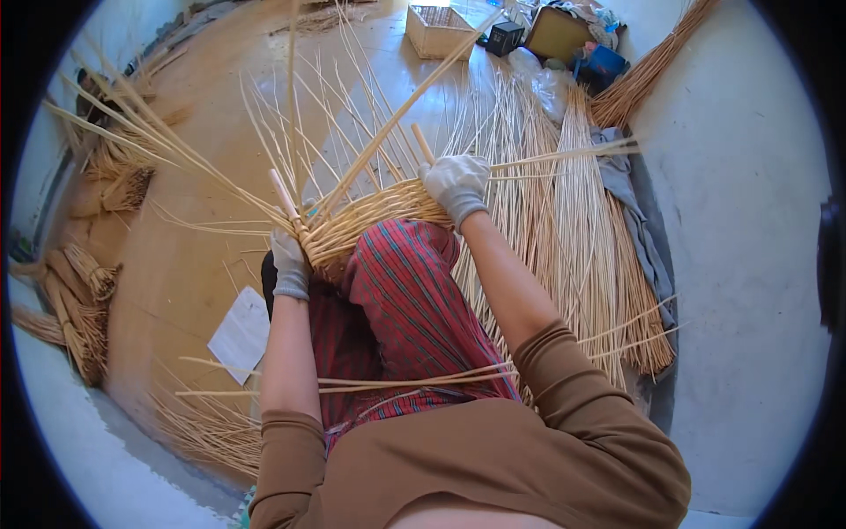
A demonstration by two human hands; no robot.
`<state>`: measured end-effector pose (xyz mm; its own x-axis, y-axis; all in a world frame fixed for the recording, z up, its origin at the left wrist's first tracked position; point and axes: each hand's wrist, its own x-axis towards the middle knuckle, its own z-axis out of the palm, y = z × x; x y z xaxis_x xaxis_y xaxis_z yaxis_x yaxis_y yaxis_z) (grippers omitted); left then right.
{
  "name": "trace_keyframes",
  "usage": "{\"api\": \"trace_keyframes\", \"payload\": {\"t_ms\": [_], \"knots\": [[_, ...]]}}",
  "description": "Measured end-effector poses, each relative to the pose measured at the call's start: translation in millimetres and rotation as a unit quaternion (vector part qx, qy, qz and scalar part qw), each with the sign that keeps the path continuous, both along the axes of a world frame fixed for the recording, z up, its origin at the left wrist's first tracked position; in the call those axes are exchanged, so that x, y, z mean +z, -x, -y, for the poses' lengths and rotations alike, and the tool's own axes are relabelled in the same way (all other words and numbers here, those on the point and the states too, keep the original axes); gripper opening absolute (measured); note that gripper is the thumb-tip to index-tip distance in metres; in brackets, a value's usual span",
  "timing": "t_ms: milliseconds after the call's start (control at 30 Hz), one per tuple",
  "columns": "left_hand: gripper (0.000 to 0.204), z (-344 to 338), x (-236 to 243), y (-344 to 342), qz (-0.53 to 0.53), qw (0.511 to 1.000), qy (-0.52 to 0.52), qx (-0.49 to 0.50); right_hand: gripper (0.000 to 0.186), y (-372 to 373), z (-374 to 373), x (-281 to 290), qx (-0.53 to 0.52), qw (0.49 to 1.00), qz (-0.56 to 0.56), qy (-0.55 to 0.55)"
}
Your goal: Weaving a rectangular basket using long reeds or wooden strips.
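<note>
A half-woven wicker basket [370, 216] rests against my raised knee, which is covered by red striped cloth [410, 291]. Long pale upright stakes [344, 115] fan out from its rim toward the far floor. My left hand [289, 264], in a grey glove, grips the basket's left rim beside a thick stake. My right hand [456, 187], also gloved, clasps the right rim and a willow rod [564, 154] that runs off to the right.
Bundles of loose willow rods [564, 229] lie on the floor at the right, beside a grey cloth [630, 212]. More bundles [75, 300] lie at the left. A white sheet of paper [240, 335] lies near my left elbow. A finished rectangular basket [438, 31] and boxes stand far back.
</note>
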<state>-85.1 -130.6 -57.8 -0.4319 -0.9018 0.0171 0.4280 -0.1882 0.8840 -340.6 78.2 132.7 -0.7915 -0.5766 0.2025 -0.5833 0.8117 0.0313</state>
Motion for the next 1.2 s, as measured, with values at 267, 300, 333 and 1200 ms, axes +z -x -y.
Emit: {"api": "trace_keyframes", "payload": {"t_ms": [267, 300, 333, 1200], "knots": [[0.057, 20, 47, 10, -0.150, 0.982, -0.093, -0.067, 0.047, -8, 8, 24, 0.095, 0.989, -0.071, 0.091], [0.057, 23, 64, 12, -0.156, 0.977, -0.118, -0.088, 0.051, -6, 12, 34, 0.107, 0.988, -0.072, 0.079], [0.057, 26, 82, 12, -0.142, 0.987, -0.025, -0.068, 0.054, -5, 12, 44, 0.093, 0.991, -0.078, 0.047], [0.088, -147, 130, -56, 0.518, 0.558, 0.647, 0.033, 0.025, -116, 84, 25, 0.343, 0.936, 0.065, -0.046]]}}
